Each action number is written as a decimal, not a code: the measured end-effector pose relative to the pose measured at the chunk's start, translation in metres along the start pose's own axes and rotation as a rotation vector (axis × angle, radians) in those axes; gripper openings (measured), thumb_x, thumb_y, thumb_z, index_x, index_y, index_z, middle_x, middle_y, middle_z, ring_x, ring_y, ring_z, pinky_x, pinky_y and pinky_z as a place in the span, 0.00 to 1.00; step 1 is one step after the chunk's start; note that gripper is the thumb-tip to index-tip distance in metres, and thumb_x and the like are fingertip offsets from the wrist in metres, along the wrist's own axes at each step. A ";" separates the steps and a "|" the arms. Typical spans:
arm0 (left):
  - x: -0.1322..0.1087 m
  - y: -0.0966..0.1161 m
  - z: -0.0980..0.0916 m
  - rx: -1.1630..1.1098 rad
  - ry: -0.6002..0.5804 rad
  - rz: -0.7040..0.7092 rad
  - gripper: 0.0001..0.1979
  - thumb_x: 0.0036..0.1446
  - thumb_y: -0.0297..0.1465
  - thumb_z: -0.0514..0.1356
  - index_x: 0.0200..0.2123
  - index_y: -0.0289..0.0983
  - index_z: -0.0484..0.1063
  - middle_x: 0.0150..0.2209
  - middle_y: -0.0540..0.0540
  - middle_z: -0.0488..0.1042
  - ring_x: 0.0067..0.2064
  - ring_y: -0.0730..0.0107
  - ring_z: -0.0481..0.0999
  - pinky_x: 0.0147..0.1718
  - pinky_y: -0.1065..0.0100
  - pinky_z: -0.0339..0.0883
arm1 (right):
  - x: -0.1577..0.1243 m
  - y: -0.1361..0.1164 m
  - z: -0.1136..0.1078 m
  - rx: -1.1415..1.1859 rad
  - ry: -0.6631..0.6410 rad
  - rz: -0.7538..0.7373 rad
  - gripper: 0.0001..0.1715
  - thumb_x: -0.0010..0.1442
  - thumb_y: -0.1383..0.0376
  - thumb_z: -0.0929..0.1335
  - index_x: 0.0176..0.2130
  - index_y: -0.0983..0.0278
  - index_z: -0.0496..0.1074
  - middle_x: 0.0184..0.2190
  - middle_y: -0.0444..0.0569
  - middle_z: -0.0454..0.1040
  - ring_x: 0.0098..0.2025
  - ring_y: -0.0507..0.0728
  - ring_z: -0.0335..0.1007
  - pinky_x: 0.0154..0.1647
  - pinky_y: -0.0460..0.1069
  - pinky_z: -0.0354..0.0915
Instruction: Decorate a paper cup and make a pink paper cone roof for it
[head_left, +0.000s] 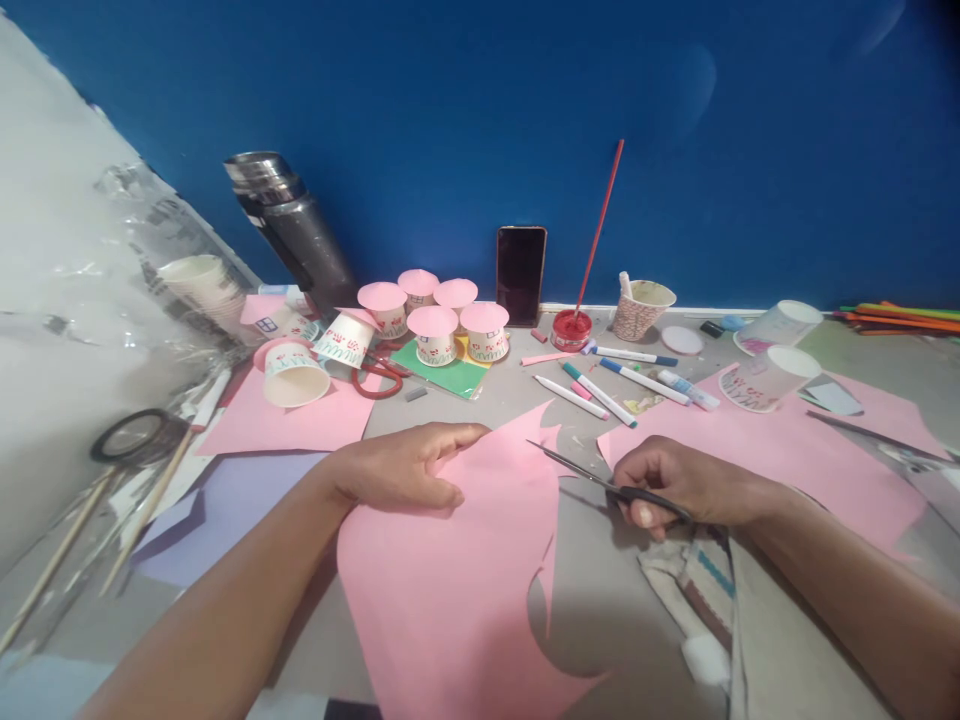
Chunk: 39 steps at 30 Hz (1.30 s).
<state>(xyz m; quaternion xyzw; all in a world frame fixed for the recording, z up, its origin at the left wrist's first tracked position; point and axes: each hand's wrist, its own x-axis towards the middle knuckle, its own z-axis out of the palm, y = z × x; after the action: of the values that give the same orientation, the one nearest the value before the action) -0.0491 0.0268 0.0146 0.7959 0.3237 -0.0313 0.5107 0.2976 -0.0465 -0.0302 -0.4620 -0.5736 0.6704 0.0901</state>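
My left hand [409, 465] grips the upper left edge of a pink paper sheet [457, 580] lying on the grey surface, fingers curled over the paper. My right hand [679, 485] is closed round the handles of black scissors [600, 482]. The blades point left and touch the sheet's right edge near a jagged cut. Curved pieces are cut out of the sheet's right side.
Several paper cups with pink lids [435, 320] stand at the back beside a steel flask [296, 230] and a phone [520, 272]. Markers [600, 392], a red paint pot [571, 328], red scissors [379, 380], more pink paper [795, 450] and a tape roll [135, 437] lie around.
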 end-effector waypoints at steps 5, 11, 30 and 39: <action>0.001 0.000 0.000 0.033 0.000 -0.005 0.37 0.51 0.25 0.61 0.67 0.42 0.66 0.65 0.45 0.73 0.65 0.54 0.72 0.54 0.69 0.71 | 0.000 -0.001 0.000 0.015 -0.009 -0.012 0.33 0.49 0.41 0.78 0.25 0.67 0.72 0.18 0.42 0.70 0.21 0.47 0.57 0.22 0.43 0.50; 0.001 -0.001 -0.002 0.063 -0.003 -0.011 0.38 0.52 0.26 0.62 0.68 0.41 0.65 0.66 0.44 0.71 0.66 0.53 0.71 0.56 0.69 0.71 | -0.001 -0.003 -0.001 -0.010 0.007 -0.005 0.33 0.49 0.40 0.77 0.25 0.66 0.71 0.19 0.44 0.71 0.22 0.49 0.61 0.23 0.44 0.52; 0.002 0.005 0.000 0.131 -0.034 -0.051 0.35 0.49 0.28 0.62 0.64 0.39 0.68 0.62 0.45 0.75 0.60 0.54 0.75 0.52 0.69 0.70 | -0.001 -0.004 0.001 -0.002 -0.038 0.048 0.35 0.45 0.38 0.78 0.24 0.65 0.71 0.18 0.42 0.70 0.19 0.47 0.53 0.19 0.44 0.45; 0.003 0.004 0.000 0.126 -0.062 -0.013 0.34 0.49 0.28 0.61 0.62 0.41 0.69 0.60 0.47 0.76 0.57 0.57 0.76 0.49 0.71 0.70 | -0.002 -0.004 0.000 -0.016 -0.038 0.045 0.35 0.46 0.37 0.78 0.24 0.65 0.72 0.18 0.42 0.71 0.19 0.47 0.53 0.18 0.44 0.45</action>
<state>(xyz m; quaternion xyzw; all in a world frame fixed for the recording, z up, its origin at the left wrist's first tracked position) -0.0445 0.0274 0.0162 0.8229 0.3103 -0.0795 0.4692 0.2970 -0.0466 -0.0257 -0.4625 -0.5700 0.6764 0.0604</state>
